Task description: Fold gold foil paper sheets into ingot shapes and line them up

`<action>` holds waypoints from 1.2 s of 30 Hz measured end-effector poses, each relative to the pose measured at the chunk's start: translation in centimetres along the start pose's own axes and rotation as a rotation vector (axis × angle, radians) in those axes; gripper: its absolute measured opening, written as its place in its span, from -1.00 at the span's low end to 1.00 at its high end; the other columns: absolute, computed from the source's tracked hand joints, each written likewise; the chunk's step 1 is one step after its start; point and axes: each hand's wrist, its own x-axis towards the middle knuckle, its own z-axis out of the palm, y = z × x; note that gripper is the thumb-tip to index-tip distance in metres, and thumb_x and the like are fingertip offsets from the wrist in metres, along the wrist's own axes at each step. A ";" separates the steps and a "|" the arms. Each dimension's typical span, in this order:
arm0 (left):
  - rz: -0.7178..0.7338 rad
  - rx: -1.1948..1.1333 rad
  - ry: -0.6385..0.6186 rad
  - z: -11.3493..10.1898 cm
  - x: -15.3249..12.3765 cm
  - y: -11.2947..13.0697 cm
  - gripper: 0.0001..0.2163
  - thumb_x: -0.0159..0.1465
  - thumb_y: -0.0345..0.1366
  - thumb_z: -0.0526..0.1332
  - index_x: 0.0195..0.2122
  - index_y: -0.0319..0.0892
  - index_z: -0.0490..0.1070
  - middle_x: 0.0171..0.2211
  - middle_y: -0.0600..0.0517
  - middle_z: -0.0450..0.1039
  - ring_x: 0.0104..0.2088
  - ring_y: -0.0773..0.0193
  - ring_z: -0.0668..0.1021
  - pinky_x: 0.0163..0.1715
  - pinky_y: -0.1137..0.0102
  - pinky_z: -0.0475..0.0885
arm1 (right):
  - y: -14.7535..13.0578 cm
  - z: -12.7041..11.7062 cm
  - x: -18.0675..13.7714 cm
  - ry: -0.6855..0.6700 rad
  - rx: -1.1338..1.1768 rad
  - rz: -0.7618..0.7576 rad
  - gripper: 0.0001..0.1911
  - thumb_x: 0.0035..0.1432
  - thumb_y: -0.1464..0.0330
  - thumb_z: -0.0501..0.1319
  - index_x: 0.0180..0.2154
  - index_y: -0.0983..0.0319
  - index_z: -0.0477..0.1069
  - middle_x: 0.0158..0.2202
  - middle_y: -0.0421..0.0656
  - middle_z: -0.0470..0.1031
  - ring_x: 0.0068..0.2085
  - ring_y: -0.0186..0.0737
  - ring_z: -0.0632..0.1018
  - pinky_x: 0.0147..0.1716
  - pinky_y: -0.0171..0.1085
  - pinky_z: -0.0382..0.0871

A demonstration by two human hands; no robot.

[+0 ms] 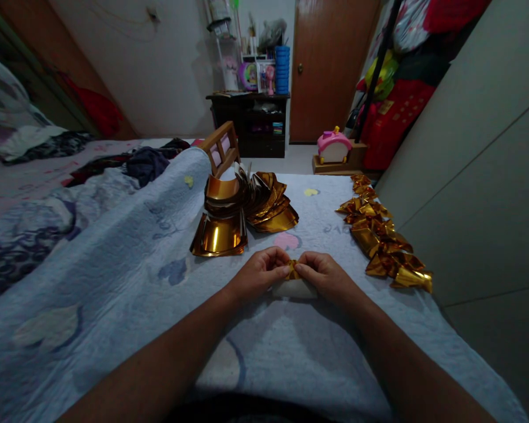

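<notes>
Both of my hands meet over a light blue quilt (114, 282) and pinch one small piece of gold foil paper (293, 272), its white underside showing below. My left hand (258, 271) grips its left side with fingers closed. My right hand (326, 275) grips its right side the same way. Just beyond my hands lies a curled stack of flat gold foil sheets (240, 211). To the right, a row of several folded gold foil pieces (381, 235) runs along the quilt's edge.
A pale cabinet wall (480, 176) rises at the right. Crumpled dark clothes (145, 161) lie at the far left of the bed. A wooden chair back (220, 147) stands behind the foil stack. A dark shelf unit (251, 120), a brown door and a pink toy (334, 145) are farther off.
</notes>
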 end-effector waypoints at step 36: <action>-0.052 -0.126 0.225 0.0 0.4 0.1 -0.61 0.12 -0.23 0.42 -0.02 -0.20 0.59 -0.28 -0.02 0.58 -0.48 0.42 0.45 -0.44 0.48 0.30 | 1.6 1.0 -0.1 0.413 -0.786 -0.466 -0.59 0.04 0.51 0.27 -0.04 0.13 0.41 0.11 0.01 0.23 0.13 0.13 0.28 0.10 0.08 0.22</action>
